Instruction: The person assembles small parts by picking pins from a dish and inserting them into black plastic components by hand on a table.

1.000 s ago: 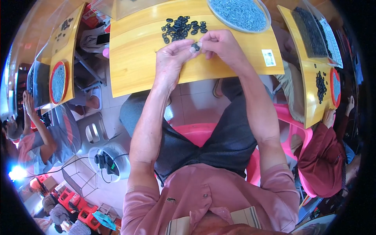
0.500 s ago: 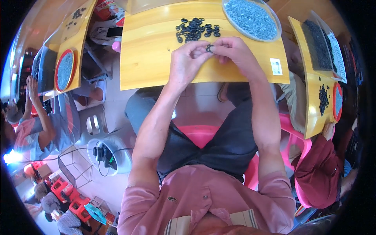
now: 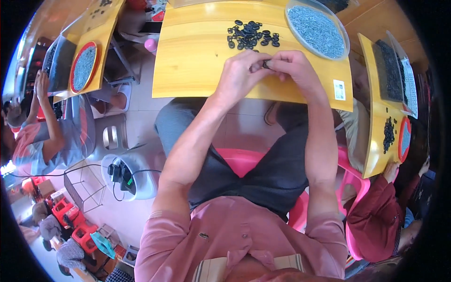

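Black and mostly hidden by fingertips, one small rounded part [image 3: 266,64] sits where the left hand [image 3: 238,75] and the right hand [image 3: 297,70] meet. Both hands are narrowed around it, thumbs and fingers pinching from either side; whether anything else is between the fingers I cannot tell. They are above the near part of a yellow wood-grain worktop [image 3: 188,61]. Just beyond them, a loose pile of small black oval pieces [image 3: 249,33] lies spread on the surface. Farther out and to the right of the hands stands a round, shallow, clear plastic tub [image 3: 348,43], filled with thin silvery-blue metal pins [image 3: 317,30]. A white rectangular printed label [image 3: 339,90] is on the worktop to the right of the right hand, near the front edge.
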The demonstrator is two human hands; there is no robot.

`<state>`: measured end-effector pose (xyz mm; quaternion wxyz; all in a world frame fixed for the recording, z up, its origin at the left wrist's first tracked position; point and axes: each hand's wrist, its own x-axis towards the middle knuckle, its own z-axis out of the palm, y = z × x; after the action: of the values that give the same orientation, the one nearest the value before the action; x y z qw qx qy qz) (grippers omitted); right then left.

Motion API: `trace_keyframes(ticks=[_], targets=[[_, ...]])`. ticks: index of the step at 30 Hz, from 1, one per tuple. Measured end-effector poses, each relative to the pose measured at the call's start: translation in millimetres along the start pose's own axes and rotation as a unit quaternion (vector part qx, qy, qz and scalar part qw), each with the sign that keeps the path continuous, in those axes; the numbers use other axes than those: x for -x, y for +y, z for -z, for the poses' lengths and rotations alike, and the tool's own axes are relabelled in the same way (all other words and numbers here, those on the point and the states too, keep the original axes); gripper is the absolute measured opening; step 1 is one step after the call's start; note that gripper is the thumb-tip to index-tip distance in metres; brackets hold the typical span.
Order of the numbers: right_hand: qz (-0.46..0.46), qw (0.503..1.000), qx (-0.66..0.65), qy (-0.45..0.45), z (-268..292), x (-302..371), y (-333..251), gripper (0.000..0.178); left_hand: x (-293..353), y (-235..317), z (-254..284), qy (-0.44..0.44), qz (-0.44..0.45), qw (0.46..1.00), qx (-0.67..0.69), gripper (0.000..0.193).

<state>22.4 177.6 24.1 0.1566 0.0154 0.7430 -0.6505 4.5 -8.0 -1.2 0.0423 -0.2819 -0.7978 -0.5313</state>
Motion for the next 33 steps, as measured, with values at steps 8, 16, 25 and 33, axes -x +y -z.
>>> trace_keyframes(ticks=[8, 16, 25, 33], targets=[[0.002, 1.000, -0.001, 0.020, 5, 6, -1, 0.021, 0, 3, -6, 0.037, 0.003, 0.999, 0.035, 0.025], [0.011, 1.000, -0.020, 0.016, -3, 7, -4, 0.018, 2, 4, -3, 0.059, -0.018, 0.998, 0.018, 0.019], [0.010, 0.999, 0.000, 0.041, -4, 6, -2, 0.019, 0, 4, -7, 0.052, 0.075, 0.994, 0.053, 0.016], [0.029, 0.999, -0.016, 0.042, -4, 5, -1, 0.017, -1, 0, -10, 0.050, 0.069, 0.994, 0.074, 0.022]])
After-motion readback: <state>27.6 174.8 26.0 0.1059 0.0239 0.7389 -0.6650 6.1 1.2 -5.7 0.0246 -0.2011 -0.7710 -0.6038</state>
